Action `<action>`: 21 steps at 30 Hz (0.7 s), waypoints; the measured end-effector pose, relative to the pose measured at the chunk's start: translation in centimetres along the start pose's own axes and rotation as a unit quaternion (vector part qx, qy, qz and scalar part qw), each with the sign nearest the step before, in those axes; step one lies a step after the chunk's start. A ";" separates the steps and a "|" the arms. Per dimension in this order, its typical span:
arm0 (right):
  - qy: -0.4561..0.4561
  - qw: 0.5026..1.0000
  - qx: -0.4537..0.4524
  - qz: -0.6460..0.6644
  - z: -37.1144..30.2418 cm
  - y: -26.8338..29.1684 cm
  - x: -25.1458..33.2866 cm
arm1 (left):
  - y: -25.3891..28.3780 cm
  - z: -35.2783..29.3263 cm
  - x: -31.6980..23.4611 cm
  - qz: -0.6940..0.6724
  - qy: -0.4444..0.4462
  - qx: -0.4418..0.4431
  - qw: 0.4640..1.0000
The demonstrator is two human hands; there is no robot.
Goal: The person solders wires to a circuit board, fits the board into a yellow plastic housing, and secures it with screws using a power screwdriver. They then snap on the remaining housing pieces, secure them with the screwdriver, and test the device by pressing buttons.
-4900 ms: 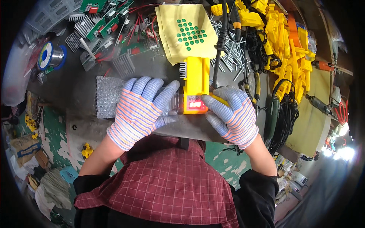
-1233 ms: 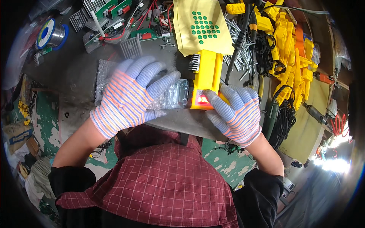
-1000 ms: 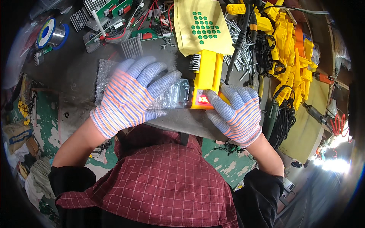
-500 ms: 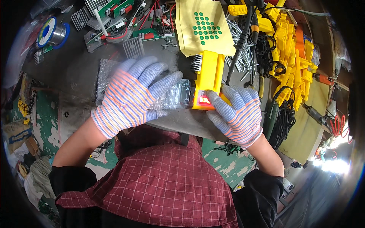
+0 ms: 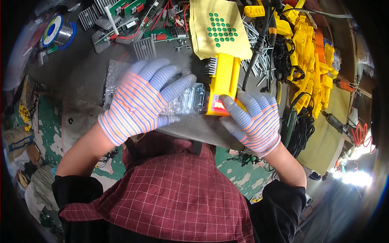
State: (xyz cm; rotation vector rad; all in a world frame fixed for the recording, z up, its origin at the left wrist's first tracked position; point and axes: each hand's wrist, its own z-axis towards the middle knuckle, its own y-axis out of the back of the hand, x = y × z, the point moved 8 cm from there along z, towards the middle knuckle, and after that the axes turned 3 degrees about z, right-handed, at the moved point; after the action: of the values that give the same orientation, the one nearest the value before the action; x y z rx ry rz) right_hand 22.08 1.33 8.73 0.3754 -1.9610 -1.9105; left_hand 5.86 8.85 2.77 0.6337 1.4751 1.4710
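Yellow device at one o'clock of centre, panel lit.
Left hand spreads over bubble wrap at the device's eight o'clock, seemingly steadying it; right hand, at five o'clock, puts its forefinger to the panel. Whether either grips cannot be told.

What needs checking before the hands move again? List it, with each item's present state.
1. Right hand at the yellow device: ok, it overlaps the front panel.
2. Left hand at the bubble wrap: ok, spread over it.
3. Left hand's grip firm: cannot tell.
4. Display lit: ok, glowing red.
5. Display readable: not ok, washed out.
6. Solder spool apart from both hands: ok, far left on the bench.
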 end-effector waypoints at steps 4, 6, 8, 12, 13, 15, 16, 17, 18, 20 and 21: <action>0.004 1.000 0.005 0.002 0.9 0.3 0.0 | 0.0 -0.2 0.2 -0.004 0.001 -0.004 1.000; 0.005 1.000 0.015 0.013 1.0 0.5 0.1 | 0.1 -0.1 0.1 -0.004 -0.001 -0.001 1.000; -0.011 0.999 0.014 0.027 0.9 0.6 0.0 | -0.1 0.0 0.0 -0.003 -0.001 0.005 1.000; -0.003 1.000 0.011 0.010 0.7 0.3 0.1 | 0.0 0.0 0.0 -0.002 -0.004 -0.010 1.000; 0.007 1.000 0.002 -0.010 0.8 0.4 0.3 | 0.1 0.0 0.0 0.000 -0.007 -0.009 1.000; 0.017 0.999 0.021 -0.028 1.4 0.5 0.2 | 0.1 -0.1 0.1 -0.002 -0.005 -0.005 1.000; 0.015 0.999 0.021 -0.029 1.5 1.0 0.3 | 0.0 -0.1 0.1 -0.004 -0.001 -0.001 1.000; 0.007 0.999 0.053 -0.009 1.6 0.8 0.2 | 0.0 -0.1 0.1 -0.003 0.000 -0.003 1.000; -0.001 0.996 0.085 0.011 1.6 0.5 0.1 | -0.1 -0.1 0.2 -0.011 0.002 -0.003 1.000; -0.004 0.998 0.064 0.010 1.1 0.4 0.2 | -0.2 -0.1 0.1 -0.020 0.005 0.000 1.000; -0.010 0.999 0.043 0.011 0.9 0.5 0.2 | 0.0 -0.1 0.0 -0.012 0.002 -0.004 1.000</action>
State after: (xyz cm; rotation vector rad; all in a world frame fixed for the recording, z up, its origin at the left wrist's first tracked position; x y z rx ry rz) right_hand 21.49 2.06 9.24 0.3588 -2.0554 -1.8282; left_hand 5.82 8.79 2.75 0.6071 1.4739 1.4605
